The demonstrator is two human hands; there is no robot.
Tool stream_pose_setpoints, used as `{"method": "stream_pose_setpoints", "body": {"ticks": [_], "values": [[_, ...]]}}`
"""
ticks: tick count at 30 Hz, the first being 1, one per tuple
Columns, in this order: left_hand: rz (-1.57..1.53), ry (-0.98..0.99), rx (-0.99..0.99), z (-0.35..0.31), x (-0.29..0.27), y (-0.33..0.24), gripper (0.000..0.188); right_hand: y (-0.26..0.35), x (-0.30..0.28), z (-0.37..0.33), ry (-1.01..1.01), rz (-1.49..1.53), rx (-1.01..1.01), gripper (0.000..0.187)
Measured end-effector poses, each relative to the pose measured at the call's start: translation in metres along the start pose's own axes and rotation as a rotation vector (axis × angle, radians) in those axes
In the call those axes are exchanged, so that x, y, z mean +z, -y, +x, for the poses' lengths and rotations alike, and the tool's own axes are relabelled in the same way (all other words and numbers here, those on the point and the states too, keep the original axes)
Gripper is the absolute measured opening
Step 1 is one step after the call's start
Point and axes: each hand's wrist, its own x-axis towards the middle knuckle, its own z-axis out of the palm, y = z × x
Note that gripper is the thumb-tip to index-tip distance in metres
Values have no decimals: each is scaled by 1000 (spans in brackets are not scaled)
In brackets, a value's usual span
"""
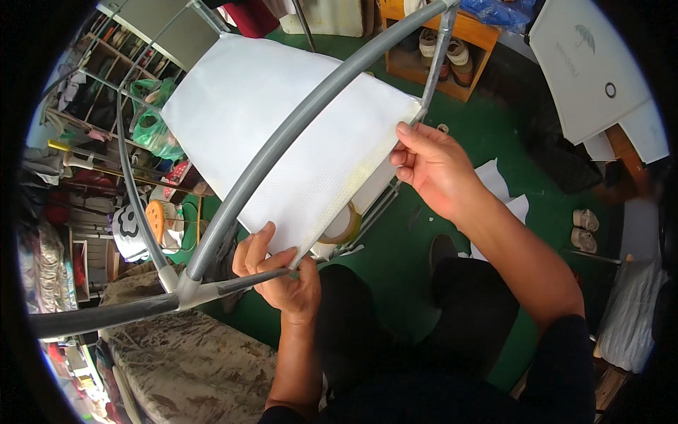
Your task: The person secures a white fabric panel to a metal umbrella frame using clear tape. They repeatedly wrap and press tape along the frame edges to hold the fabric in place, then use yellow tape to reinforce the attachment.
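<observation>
A white textured sheet [282, 106] lies across a rack of grey metal tubes, with a yellowish strip along its near edge. My left hand [282, 275] pinches the sheet's near left corner, beside a thin tube of the rack. At the near right corner, my right hand [438, 166] grips the same edge between thumb and curled fingers. One thick curved grey tube [304, 120] passes above the sheet, between it and the camera. Under the near edge sits a roll of tape [346, 225], partly covered by the sheet.
On the right, white paper scraps [498, 184] lie on the green floor [381, 297]. Shoes stand in a wooden cabinet [466, 35] at the back. Crowded shelves and a green plastic bag [155, 131] fill the left. A camouflage cloth [191, 353] spreads at the lower left.
</observation>
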Motion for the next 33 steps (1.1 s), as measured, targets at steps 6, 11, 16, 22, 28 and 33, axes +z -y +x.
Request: {"method": "stream_pose_setpoints", "body": {"ticks": [6, 11, 16, 22, 28, 33], "values": [[42, 279, 72, 6, -31, 0, 24, -14, 6, 6, -35, 108, -55, 17], [5, 321, 74, 5, -38, 6, 38, -30, 33, -16, -138, 87, 50, 19], [-157, 329, 7, 10, -43, 6, 46, -81, 87, -73, 262, -40, 275, 21], [-120, 331, -8, 8, -45, 8, 45, -109, 93, -80, 274, -70, 229, 20], [-109, 336, -25, 6, -44, 10, 43, -116, 100, -81, 283, -222, 89, 27], [-92, 353, -19, 8, -47, 10, 42, -122, 101, -82, 318, -310, -44, 24]]}}
